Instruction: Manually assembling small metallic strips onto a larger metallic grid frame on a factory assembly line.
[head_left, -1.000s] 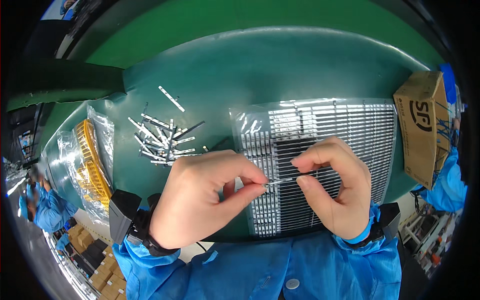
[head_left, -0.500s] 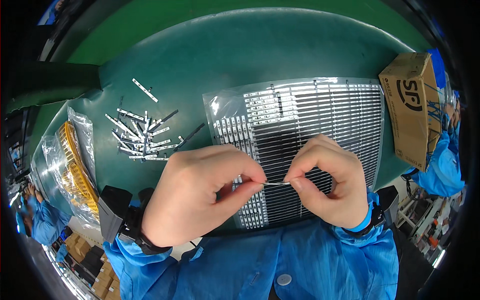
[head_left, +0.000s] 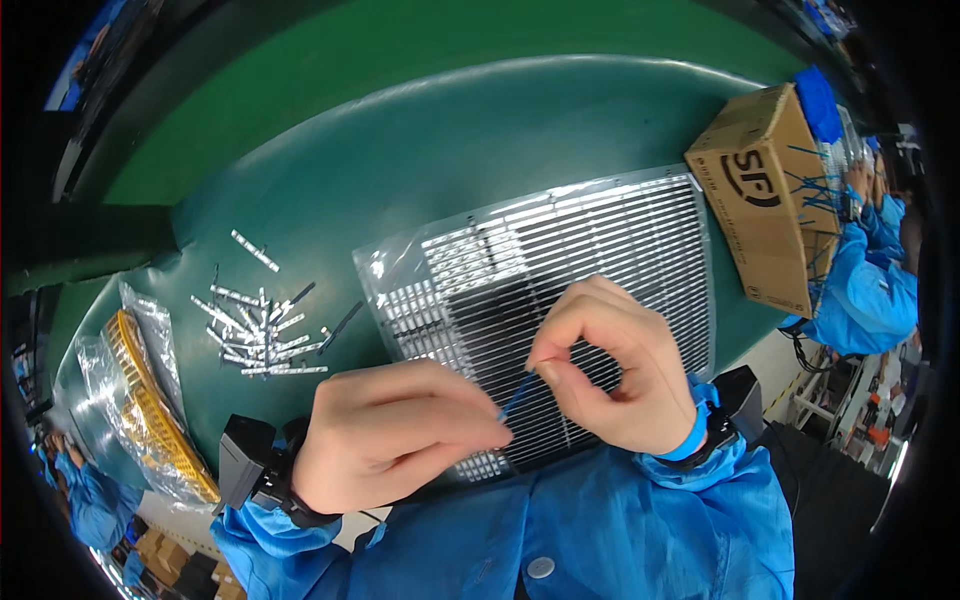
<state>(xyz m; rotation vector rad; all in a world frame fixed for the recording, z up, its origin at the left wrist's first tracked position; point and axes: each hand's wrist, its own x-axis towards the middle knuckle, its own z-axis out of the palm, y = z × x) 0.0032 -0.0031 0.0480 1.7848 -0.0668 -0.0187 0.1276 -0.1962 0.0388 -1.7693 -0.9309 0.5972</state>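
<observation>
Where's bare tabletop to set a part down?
Biggest bare patch: green tabletop beyond the sheet of strips, between the loose strips and cardboard box. Smaller: between loose strips, yellow bundle and left hand. Crowded: the sheet itself, with the right hand over it.

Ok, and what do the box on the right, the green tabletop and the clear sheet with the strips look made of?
Box: matt brown cardboard, probably, from its dull, flat-panelled faces.
Green tabletop: satin rubber or vinyl, perhaps; its far edge shows a soft sheen.
Clear sheet: glossy plastic film, most likely, being see-through and streaked with glare.
</observation>
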